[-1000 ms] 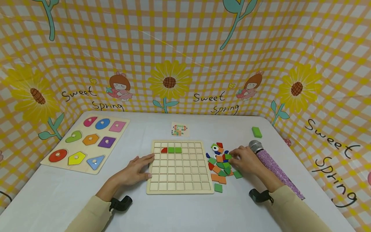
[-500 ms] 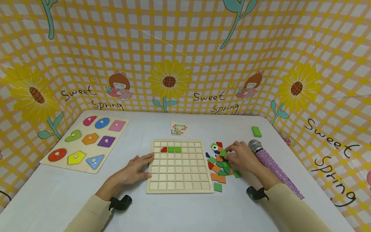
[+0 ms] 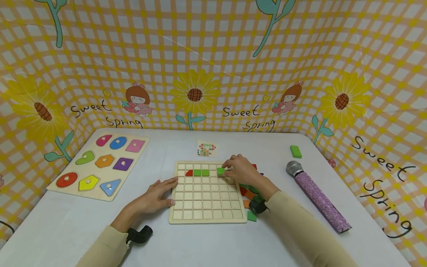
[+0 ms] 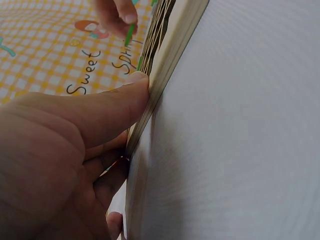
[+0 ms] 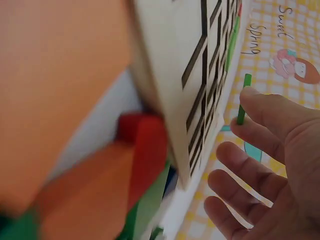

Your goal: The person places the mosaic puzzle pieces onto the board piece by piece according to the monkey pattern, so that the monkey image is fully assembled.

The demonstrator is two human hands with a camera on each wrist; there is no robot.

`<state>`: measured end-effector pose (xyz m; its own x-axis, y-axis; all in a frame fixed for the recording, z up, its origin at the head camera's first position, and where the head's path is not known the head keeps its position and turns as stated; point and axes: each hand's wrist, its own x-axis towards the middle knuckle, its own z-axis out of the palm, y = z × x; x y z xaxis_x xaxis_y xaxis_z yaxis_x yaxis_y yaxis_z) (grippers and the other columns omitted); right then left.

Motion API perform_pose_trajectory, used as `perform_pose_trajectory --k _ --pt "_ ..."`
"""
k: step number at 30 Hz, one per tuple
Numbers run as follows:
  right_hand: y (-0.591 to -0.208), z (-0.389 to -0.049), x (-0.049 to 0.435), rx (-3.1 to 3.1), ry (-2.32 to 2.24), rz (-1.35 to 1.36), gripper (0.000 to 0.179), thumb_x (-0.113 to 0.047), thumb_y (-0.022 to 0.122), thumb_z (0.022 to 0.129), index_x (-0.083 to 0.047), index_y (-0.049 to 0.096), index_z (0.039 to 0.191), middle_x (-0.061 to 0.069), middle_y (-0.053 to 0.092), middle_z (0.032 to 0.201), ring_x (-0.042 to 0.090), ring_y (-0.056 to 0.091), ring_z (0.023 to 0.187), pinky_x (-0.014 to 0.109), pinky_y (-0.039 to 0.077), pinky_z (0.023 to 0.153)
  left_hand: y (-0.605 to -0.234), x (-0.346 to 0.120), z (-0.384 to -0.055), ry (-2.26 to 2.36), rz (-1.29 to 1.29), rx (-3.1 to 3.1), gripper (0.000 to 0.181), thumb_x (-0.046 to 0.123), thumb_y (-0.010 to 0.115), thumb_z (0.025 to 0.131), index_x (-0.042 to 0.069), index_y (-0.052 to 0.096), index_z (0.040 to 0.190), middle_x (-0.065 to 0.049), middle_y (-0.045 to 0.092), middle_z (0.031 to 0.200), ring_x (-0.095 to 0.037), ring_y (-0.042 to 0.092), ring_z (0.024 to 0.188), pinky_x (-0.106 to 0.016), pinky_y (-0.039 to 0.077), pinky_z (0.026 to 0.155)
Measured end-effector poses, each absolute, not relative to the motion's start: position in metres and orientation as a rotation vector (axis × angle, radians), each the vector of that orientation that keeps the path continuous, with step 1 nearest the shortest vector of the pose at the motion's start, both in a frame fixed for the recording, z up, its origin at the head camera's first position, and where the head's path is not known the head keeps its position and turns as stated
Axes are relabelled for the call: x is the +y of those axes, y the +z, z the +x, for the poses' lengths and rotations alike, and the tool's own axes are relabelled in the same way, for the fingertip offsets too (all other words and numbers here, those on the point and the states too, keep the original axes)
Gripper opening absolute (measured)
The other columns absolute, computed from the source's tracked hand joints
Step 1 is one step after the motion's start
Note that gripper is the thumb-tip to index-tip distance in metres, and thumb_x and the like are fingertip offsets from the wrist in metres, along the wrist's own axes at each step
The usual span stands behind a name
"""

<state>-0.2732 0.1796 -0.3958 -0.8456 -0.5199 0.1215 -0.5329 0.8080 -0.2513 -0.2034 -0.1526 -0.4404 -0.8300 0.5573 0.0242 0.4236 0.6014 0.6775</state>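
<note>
My right hand [image 3: 246,172] pinches a green square tile [image 5: 244,100] between thumb and index finger, over the upper right part of a wooden grid board [image 3: 207,204]. In the right wrist view the tile stands on edge, apart from the board, and the other fingers are loosely bent. Against the board's left edge rests my left hand [image 3: 154,198], its thumb touching the side and its fingers fairly straight. One row of the grid holds a red curved piece [image 3: 189,173] and two green squares [image 3: 201,172]. A pile of loose coloured pieces [image 3: 247,193] lies partly hidden under my right forearm.
Behind the board lies a small pattern card [image 3: 207,149]. A shape puzzle with knobs [image 3: 91,174] is at the far left. On the right are a glittery purple microphone [image 3: 318,196] and a green block [image 3: 295,151]. Patterned cloth walls [image 3: 213,52] surround the white table [image 3: 186,244].
My right hand has picked a green square tile from the pile and carried it left, over the board. The left hand stays at the board's edge.
</note>
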Motion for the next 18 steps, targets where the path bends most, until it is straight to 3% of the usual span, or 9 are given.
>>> perform_pose_trajectory --k 18 --pt "-0.402 -0.289 0.156 -3.084 0.343 0.831 0.027 -0.032 0.068 0.087 -0.016 0.071 0.108 0.005 0.063 0.097 0.019 0.056 0.088 0.034 0.049 0.074 -0.440 -0.152 -0.202 1.030 0.822 2.652 0.067 0.017 0.064 0.088 -0.003 0.033 0.144 -0.016 0.026 0.156 -0.036 0.021 0.144 -0.060 0.004 0.116"
